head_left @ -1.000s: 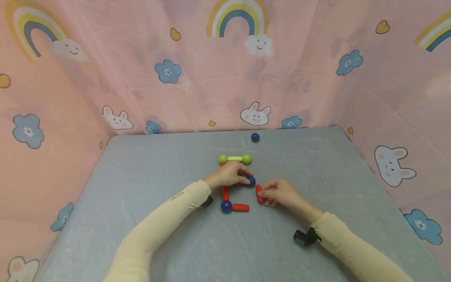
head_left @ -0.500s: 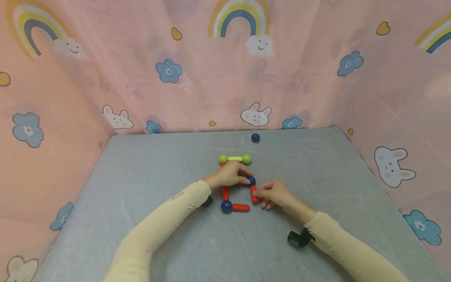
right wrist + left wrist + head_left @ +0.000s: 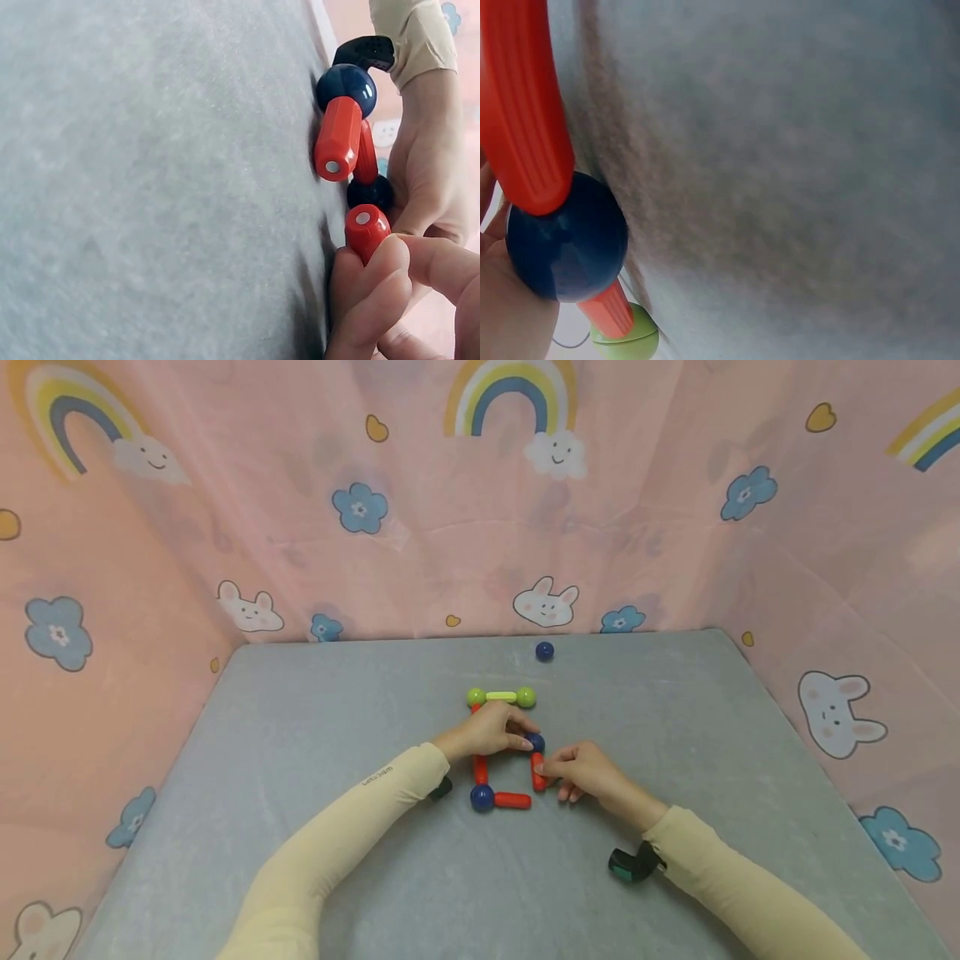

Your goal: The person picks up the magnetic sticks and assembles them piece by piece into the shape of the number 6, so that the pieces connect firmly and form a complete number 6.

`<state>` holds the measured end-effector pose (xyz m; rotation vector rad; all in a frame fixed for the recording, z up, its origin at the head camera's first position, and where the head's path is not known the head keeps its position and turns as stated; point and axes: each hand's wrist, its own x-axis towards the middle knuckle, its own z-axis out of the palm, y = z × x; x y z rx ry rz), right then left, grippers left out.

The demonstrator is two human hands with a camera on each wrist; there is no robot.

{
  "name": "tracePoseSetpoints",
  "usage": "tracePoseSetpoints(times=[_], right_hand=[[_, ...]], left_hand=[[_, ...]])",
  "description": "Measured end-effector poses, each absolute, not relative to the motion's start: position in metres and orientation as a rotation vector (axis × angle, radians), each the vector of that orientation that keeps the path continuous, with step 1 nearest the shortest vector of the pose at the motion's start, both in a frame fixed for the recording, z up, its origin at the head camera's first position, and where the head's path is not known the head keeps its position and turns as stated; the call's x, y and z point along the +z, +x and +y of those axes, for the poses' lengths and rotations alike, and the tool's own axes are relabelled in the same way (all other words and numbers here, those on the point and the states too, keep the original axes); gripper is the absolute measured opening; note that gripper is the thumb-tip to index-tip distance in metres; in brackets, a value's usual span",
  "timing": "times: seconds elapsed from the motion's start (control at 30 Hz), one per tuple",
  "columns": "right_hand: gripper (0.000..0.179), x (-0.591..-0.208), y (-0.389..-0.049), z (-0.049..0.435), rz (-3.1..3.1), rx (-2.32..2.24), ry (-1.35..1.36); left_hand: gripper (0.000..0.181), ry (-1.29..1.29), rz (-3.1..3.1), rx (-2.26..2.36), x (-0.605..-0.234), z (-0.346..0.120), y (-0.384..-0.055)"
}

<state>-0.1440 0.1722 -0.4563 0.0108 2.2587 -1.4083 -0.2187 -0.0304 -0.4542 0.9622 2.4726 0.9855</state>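
Note:
With thumb and fingertips my left hand (image 3: 491,729) holds a dark blue ball (image 3: 534,742). My right hand (image 3: 588,770) pinches a red magnetic rod (image 3: 537,772), whose far end meets that ball. Near the front, another blue ball (image 3: 482,797) joins a red rod (image 3: 512,801) pointing right and a red rod (image 3: 480,769) running back under my left hand. The right wrist view shows the pinched rod's (image 3: 367,232) free end with a silvery magnet. Close to the left wrist camera, a blue ball (image 3: 568,238) joins two red rods. My left hand covers part of the frame in the head view.
Behind my left hand, a light green rod (image 3: 500,697) links two green balls (image 3: 476,697). A loose blue ball (image 3: 544,652) lies near the back edge of the grey table (image 3: 337,693). Patterned pink cloth (image 3: 420,568) surrounds it.
My right hand has moved left with the red rod, bringing it from beside the blue ball into line in front of it. My left hand has stayed in place on the ball.

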Motion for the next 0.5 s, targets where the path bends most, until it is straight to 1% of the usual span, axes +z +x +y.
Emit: tracePoseSetpoints(times=[0.3, 0.5], right_hand=[[0.022, -0.4583, -0.1462, 0.1719, 2.262, -1.392, 0.024], [0.023, -0.4595, -0.1464, 0.1725, 2.261, -1.397, 0.014]], left_hand=[[0.027, 0.953, 2.461, 0.995, -0.4522, -0.0304, -0.2174], [0.027, 0.944, 2.454, 1.003, -0.4509, -0.0307, -0.216]])
